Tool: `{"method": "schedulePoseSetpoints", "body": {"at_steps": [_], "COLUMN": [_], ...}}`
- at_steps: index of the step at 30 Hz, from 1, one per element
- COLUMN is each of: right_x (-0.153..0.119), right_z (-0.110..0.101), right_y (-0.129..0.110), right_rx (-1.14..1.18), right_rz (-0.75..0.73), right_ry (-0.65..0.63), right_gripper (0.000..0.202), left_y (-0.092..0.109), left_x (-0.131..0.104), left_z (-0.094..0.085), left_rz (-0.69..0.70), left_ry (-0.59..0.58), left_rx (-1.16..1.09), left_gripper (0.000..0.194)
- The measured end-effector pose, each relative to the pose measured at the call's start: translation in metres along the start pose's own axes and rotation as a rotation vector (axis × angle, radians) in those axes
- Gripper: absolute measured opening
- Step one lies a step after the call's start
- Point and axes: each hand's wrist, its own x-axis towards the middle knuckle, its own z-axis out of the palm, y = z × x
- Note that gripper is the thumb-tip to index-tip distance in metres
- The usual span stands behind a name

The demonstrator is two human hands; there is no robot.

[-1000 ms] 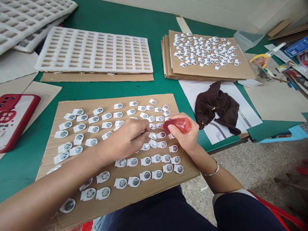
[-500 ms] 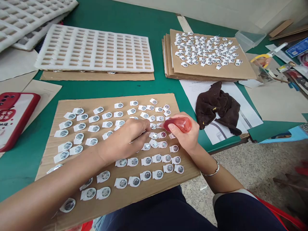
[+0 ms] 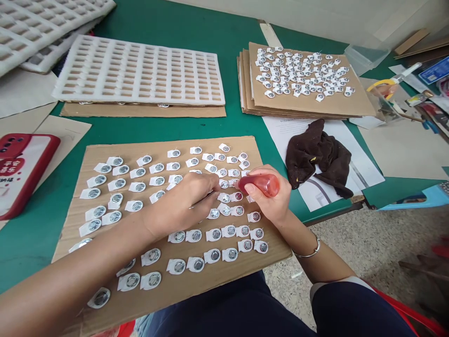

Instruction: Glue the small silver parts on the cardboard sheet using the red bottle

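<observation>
My right hand (image 3: 271, 199) is wrapped round a small red squeeze bottle (image 3: 264, 184), its narrow tip pointing left. The tip is close to one of the round silver parts on white tabs (image 3: 223, 184). My left hand (image 3: 196, 196) is closed on thin metal tweezers (image 3: 202, 200), of which only a part shows between the fingers. The fingertips of that hand are beside the same part, just left of the bottle. Both hands are over a cardboard sheet (image 3: 224, 285) that bears many such parts in loose rows. My left forearm hides some of them.
Behind the sheet lies a white foam tray (image 3: 140, 70) on cardboard. Stacked cardboard sheets (image 3: 280, 105) with more silver parts are at the back right. A dark brown cloth (image 3: 317, 159) lies on paper to the right, a red-cased phone (image 3: 26, 173) at the left. Yellow-handled scissors (image 3: 386, 85) lie far right.
Both hands keep nearly the same place, with the bottle tip and the tweezers still at the same part. The whole view has shifted very slightly.
</observation>
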Motion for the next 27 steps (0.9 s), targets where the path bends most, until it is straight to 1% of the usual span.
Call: {"method": "schedulePoseSetpoints", "body": {"at_steps": [6, 15, 23, 27], "right_x": [0.0003, -0.0003, 0.0004, -0.0001], "right_z": [0.0003, 0.0010, 0.0005, 0.0011], "right_y": [-0.0010, -0.0013, -0.0024, -0.0010], "right_rx": [0.000, -0.028, -0.012, -0.003], "right_rz": [-0.001, 0.014, 0.008, -0.002], "right_ry": [-0.003, 0.006, -0.015, -0.018], "right_gripper": [0.023, 0.020, 0.021, 0.021], "left_y": [-0.0001, -0.0007, 0.0012, -0.0010], "left_x": [-0.0001, 0.0002, 0.0009, 0.0006], "left_z": [0.0000, -0.0003, -0.0019, -0.0016], "left_rz": [0.016, 0.002, -0.014, -0.013], "left_ry": [0.013, 0.001, -0.007, 0.013], "left_rx": [-0.001, -0.003, -0.002, -0.007], "left_gripper": [0.016, 0.014, 0.014, 0.013]}}
